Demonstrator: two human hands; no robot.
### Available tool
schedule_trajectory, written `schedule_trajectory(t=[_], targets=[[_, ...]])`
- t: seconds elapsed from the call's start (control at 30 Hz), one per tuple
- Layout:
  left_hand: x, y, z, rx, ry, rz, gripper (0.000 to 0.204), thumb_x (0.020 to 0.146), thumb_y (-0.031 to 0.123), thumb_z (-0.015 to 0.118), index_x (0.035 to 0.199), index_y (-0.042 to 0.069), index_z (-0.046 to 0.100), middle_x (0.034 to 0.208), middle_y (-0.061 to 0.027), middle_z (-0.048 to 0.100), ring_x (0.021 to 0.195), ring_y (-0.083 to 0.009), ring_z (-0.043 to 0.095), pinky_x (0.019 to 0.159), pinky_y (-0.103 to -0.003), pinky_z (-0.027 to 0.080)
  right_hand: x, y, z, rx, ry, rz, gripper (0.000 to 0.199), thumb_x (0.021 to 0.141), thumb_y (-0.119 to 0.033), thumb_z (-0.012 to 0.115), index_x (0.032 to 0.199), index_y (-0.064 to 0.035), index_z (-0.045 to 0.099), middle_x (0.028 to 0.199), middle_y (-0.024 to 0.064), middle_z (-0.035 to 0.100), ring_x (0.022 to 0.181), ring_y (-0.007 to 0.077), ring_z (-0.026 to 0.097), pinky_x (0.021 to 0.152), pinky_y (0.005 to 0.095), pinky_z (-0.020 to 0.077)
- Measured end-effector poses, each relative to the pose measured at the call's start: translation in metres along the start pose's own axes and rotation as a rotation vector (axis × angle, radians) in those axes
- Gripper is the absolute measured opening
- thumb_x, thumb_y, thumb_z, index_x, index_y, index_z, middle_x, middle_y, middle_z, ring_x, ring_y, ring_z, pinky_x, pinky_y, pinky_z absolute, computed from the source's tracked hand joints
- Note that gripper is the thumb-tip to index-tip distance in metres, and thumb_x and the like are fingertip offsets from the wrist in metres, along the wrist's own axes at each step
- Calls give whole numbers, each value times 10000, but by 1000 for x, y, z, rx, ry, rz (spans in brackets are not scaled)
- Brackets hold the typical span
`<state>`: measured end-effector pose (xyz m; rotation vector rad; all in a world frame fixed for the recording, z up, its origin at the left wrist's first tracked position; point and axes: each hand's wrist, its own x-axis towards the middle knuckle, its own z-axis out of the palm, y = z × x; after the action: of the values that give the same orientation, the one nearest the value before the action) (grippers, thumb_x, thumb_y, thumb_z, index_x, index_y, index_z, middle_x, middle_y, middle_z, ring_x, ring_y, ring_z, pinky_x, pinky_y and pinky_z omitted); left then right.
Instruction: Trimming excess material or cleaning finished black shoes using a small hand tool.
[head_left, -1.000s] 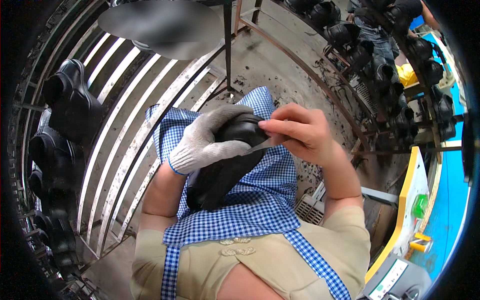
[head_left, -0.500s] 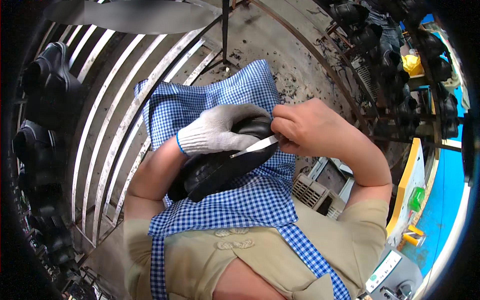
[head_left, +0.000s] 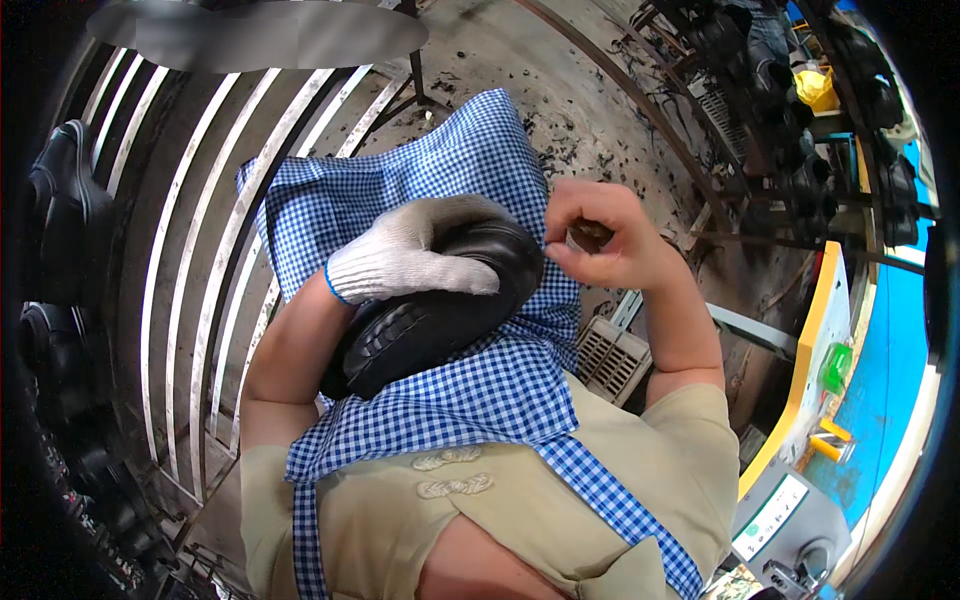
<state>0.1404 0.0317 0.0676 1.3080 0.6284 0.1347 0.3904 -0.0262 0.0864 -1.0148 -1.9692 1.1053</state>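
Note:
A black shoe (head_left: 430,325) lies tilted across my lap on a blue-and-white checked apron (head_left: 440,400). My left hand (head_left: 415,255), in a white knitted glove with a blue cuff edge, is closed round the shoe, thumb on the near side and fingers over the far side. My bare right hand (head_left: 600,235) is curled close to the shoe's right end. Inside its curl shows the dark brown handle of a knife (head_left: 590,234); the blade is hidden from view. I cannot tell whether the right fingers touch the shoe.
A slatted metal rack (head_left: 235,180) stands at left, with black shoes (head_left: 65,190) beyond it. More shoes hang on a rack at right. A beige plastic crate (head_left: 612,358) sits below my right arm, near a yellow-edged board (head_left: 800,370) and a grey machine (head_left: 795,525). Dark scraps litter the floor.
My right hand has turned over and its forearm is more upright; the pale blade seen earlier across the shoe is out of sight. My left hand has rolled the shoe, exposing more of its side.

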Motion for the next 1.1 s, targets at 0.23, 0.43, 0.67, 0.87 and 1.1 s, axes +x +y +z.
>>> schedule_trajectory(t=[0.23, 0.43, 0.67, 0.87, 1.1], targets=[[2, 2, 4, 34, -40, 35, 657, 715, 366, 810, 1224, 14, 589, 1133, -126, 650, 1061, -204, 611, 979, -331, 459, 4, -29, -6, -387, -164, -84, 260, 645, -25, 746, 863, -83, 618, 800, 36, 600, 638, 207, 636, 542, 295, 501], [3, -1, 8, 152, -51, 48, 678, 736, 432, 779, 1230, 11, 583, 1116, -140, 659, 1042, -230, 630, 970, -337, 472, 13, -40, -2, -570, -385, -11, 223, 660, -108, 730, 827, -84, 585, 787, 37, 571, 676, 248, 629, 576, 347, 513], [4, -10, 5, 81, -60, 17, 736, 707, 469, 792, 1239, 7, 578, 1150, -156, 645, 1061, -249, 624, 988, -348, 461, 2, -19, 6, -368, -219, 10, 219, 658, -100, 719, 814, -63, 570, 777, 64, 595, 688, 265, 635, 577, 354, 511], [4, -6, 4, 72, -76, 9, 755, 675, 428, 808, 1250, 0, 570, 1176, -167, 631, 1110, -266, 603, 1012, -366, 446, -11, -7, 7, -116, -61, 87, 202, 655, -41, 720, 801, -69, 584, 782, 43, 606, 663, 251, 632, 567, 322, 513], [6, -13, 7, 21, -42, -27, 757, 641, 405, 856, 1223, 7, 578, 1144, -140, 645, 1077, -232, 613, 1010, -372, 449, -8, -23, 5, -270, -152, -1, 209, 662, -61, 729, 817, -77, 590, 791, 40, 598, 688, 238, 641, 568, 325, 515]])
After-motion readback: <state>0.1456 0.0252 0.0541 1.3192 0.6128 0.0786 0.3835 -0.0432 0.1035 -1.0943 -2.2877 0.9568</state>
